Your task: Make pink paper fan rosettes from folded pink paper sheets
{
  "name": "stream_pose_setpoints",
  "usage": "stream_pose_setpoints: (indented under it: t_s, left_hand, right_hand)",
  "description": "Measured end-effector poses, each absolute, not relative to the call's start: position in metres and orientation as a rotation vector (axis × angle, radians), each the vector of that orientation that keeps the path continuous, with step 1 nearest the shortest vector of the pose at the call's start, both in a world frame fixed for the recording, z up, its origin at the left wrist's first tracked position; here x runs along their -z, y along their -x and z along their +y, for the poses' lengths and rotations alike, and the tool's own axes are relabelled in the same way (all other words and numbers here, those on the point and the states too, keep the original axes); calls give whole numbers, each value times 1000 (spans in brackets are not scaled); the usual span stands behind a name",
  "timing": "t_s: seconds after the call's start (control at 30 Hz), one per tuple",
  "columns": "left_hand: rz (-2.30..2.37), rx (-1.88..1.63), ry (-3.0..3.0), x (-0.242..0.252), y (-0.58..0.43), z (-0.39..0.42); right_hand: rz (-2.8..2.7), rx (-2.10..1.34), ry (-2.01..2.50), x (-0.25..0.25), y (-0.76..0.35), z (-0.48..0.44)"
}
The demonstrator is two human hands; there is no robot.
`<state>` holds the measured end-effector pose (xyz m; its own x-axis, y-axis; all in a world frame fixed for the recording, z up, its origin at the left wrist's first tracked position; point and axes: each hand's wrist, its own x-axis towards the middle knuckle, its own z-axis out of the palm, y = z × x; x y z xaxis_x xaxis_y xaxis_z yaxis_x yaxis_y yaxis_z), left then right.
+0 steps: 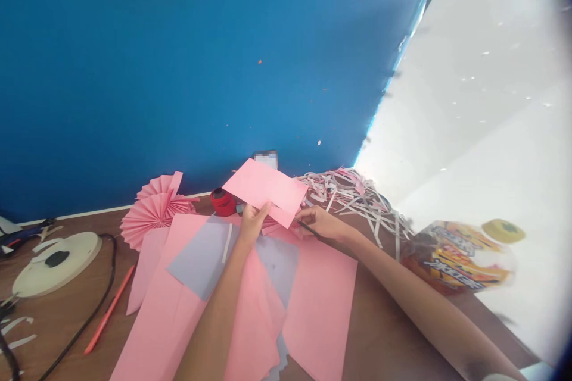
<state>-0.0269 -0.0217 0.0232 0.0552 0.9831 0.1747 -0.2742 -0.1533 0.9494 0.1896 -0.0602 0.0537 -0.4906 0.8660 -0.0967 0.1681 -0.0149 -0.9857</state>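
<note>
A pink sheet of paper (pixel 263 183) is raised and tilted above the table, its lower edge pinched between the thumb and fingers of my left hand (pixel 252 224). By the sheet's lower right corner, my right hand (pixel 322 222) is closed around a thin dark stick-like tool (pixel 308 228); its exact kind does not show. Beneath both hands lie large pink sheets (pixel 319 309) and grey-blue sheets (pixel 196 259), partly covered by my left forearm. A narrow white strip (pixel 227 243) rests on one grey-blue sheet.
Folded pink paper fans (pixel 149 214) stand at the left near a red roll (pixel 223 202). A red pen-like stick (pixel 109 309), a black cable (pixel 100 303) and a white round object (pixel 58 263) lie farther left. Paper strips (pixel 353 193) and a bottle (pixel 460 257) are at right.
</note>
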Motion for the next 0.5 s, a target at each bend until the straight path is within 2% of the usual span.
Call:
stream_pose_setpoints:
  t_s: [0.5]
  left_hand:
    - [891, -1102, -1336, -30, 24, -33]
  right_hand:
    - [-1583, -1705, 1115, -56, -190, -62]
